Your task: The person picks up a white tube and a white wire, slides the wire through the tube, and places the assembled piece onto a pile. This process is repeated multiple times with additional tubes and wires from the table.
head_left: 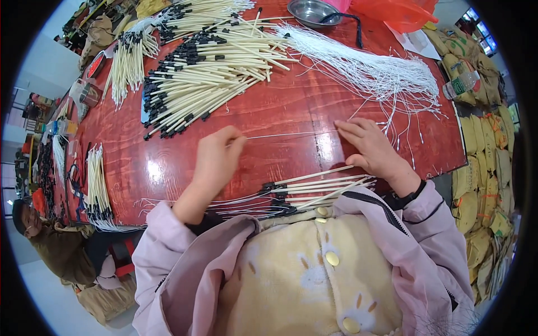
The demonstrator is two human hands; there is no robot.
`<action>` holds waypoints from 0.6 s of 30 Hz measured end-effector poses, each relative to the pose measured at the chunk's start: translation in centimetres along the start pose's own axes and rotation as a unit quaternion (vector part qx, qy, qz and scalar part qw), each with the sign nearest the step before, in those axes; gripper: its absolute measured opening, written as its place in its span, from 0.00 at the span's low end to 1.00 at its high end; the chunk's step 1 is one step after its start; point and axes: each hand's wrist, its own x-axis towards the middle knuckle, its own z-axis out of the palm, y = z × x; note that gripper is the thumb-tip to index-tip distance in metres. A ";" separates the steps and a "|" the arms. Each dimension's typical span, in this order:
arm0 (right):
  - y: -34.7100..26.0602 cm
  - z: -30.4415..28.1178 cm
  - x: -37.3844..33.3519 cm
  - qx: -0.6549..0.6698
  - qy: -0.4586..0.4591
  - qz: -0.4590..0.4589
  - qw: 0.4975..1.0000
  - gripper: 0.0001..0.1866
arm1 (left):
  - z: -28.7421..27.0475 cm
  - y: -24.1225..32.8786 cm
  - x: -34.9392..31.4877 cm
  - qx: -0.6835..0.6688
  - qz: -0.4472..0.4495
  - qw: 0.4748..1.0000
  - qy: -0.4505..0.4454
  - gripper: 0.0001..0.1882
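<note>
Glossy red worktop [314, 103] fills the middle. Nearer the person than the cord [291, 134] lie loose sticks [314, 188], their dark ends leftward. The cord runs straight between both hands, long axis left to right, neither hand clearly nearer. The left hand [217, 159] pinches its left end; the right hand [372, 148] meets its right, fingers extended, grip unclear. Fingers hide both ends. Beyond the cord: a stick pile [218, 75], strings [364, 61].

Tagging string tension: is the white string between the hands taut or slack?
Looks taut: the white string runs nearly straight, with no visible sag, from the left hand to the right hand.
</note>
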 end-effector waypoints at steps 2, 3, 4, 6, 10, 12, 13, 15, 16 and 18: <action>0.5 0.0 -0.6 0.002 0.008 0.003 1.000 0.50 | -1.3 -1.2 -0.8 -0.049 -0.060 0.997 0.020 0.09; 0.8 0.0 -0.7 0.003 0.015 0.007 1.000 0.49 | -1.2 -2.4 -1.3 -0.077 -0.118 0.990 -0.001 0.09; 0.8 0.0 -0.8 0.004 0.022 0.010 1.000 0.49 | -1.1 -3.5 -1.8 -0.106 -0.177 0.978 -0.021 0.08; 0.6 0.0 -0.8 0.005 0.023 0.016 1.000 0.49 | -1.0 -3.4 -2.5 -0.135 -0.234 0.962 -0.038 0.08; 0.4 0.3 -0.6 0.014 0.030 0.029 0.999 0.48 | -0.7 -0.8 -2.6 0.057 -0.223 0.973 -0.031 0.10; 0.3 0.5 -0.6 0.027 0.034 0.026 0.999 0.47 | -1.5 -1.1 -2.1 0.128 -0.191 0.968 -0.106 0.10; 0.3 0.5 -0.6 0.027 0.035 0.025 0.999 0.47 | -1.9 -1.1 -1.7 0.163 -0.174 0.961 -0.143 0.11; 0.5 0.7 -0.8 0.064 0.052 0.022 0.996 0.46 | -2.5 -0.5 0.1 0.202 -0.117 0.962 -0.142 0.11; 0.6 0.5 -0.8 0.080 0.059 0.019 0.995 0.45 | -2.8 -0.2 1.4 0.236 -0.058 0.960 -0.142 0.12; 0.8 0.8 -1.1 0.080 0.062 0.012 0.995 0.45 | -2.3 0.5 4.8 0.264 0.047 0.955 -0.122 0.14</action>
